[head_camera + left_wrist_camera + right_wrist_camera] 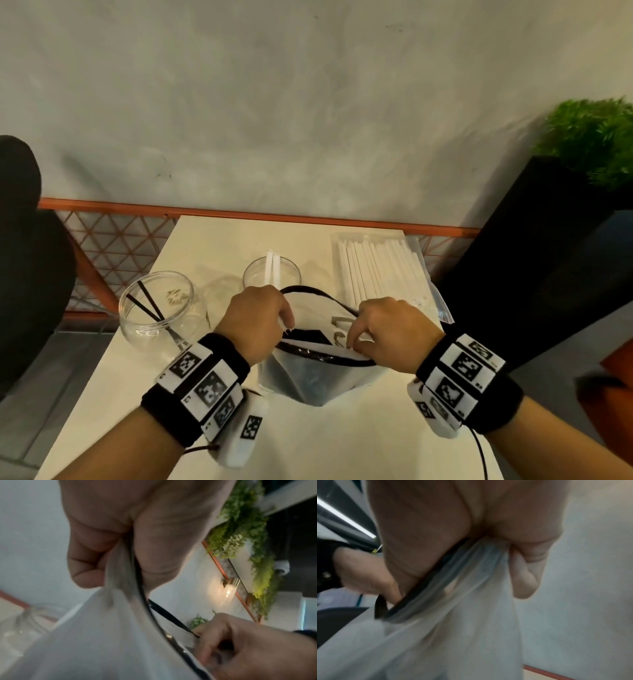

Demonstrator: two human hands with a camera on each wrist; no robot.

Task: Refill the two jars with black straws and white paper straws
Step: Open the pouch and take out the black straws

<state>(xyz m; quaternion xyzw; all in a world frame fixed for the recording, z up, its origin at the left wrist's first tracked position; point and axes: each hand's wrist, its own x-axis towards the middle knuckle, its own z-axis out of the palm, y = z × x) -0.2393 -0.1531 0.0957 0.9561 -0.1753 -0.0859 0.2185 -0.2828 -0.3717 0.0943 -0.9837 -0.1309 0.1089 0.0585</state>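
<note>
A clear plastic bag with a black-edged mouth stands at the table's middle, dark straws showing through its lower part. My left hand pinches the bag's left rim, and my right hand pinches the right rim, holding the mouth apart. Both wrist views show fingers curled round the black rim. A glass jar with two black straws stands at the left. A second jar behind the bag holds two white paper straws.
A clear packet of white paper straws lies at the back right of the cream table. An orange mesh rail runs behind it. A black planter with green plants stands to the right, a dark seat to the left.
</note>
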